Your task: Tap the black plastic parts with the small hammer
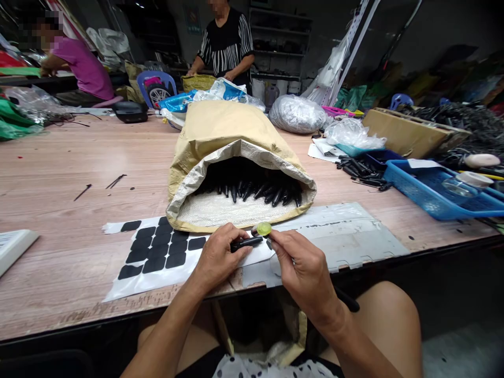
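- Tube [249,242] first, and I've only got the head view: it's just in front of the sack [236,123], over the table's near edge. Can't tell if it's hovering or brushing the white sheet [179,270] underneath.
- My left hand [220,252] has it pinched, thumb on the near side and fingers over the top, gripping its left part. My right hand [303,262] isn't on it; thumb and forefinger are nipping a little yellow-green disc [263,228] near the tube's right end. Can't tell whether the two touch.
- Handling, my guess: light, pretty stiff, most likely hard plastic. It's got a shine, so I'd call it a bit slippery, especially with sweaty fingers. Doesn't strike me as fragile. The disc looks small and easy to drop.
- Where to grab: I'd go for the barrel, thumb against fingers, like my left is doing, and leave the right end bare so it's easy to get at. Light squeeze should do.
- Direction: long axis lies mostly left to right across me, right end angled slightly away. That bare end looks blunt and points towards my right fingertips. Other end's buried in my left fingers, so no clue on its shape.
- Similar black pieces [275,194] sit in the sack, many with narrow tips facing me.
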Action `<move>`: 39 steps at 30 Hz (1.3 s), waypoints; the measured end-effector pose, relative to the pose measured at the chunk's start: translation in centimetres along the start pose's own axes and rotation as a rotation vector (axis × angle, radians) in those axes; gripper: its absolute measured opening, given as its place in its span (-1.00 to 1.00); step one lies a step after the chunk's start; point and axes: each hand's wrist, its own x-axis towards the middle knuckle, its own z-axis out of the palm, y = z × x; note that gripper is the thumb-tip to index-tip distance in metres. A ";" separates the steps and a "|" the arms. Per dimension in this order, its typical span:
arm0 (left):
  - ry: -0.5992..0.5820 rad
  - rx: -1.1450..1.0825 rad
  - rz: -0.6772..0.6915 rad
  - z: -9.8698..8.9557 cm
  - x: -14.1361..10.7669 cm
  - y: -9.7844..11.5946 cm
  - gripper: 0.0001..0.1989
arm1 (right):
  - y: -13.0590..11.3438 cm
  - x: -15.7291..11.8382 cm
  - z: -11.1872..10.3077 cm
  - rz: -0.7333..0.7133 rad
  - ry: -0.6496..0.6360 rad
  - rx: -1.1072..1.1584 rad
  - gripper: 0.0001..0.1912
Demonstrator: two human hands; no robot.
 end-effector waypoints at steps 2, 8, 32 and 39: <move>-0.007 -0.011 0.001 0.0 0.0 0.0 -0.90 | -0.4 -0.2 0.3 -0.022 -0.007 -0.007 -0.59; -0.010 -0.028 -0.001 -0.2 0.0 0.3 -0.96 | 0.2 -0.9 1.6 -0.036 -0.128 -0.120 -0.52; -0.034 -0.018 -0.076 -0.4 0.0 0.3 -0.85 | 8.6 0.8 -2.7 0.132 0.051 -0.483 -0.70; -0.051 -0.041 -0.066 -0.6 -0.2 0.3 -0.84 | 10.4 0.3 -2.5 0.154 0.019 -0.568 -0.72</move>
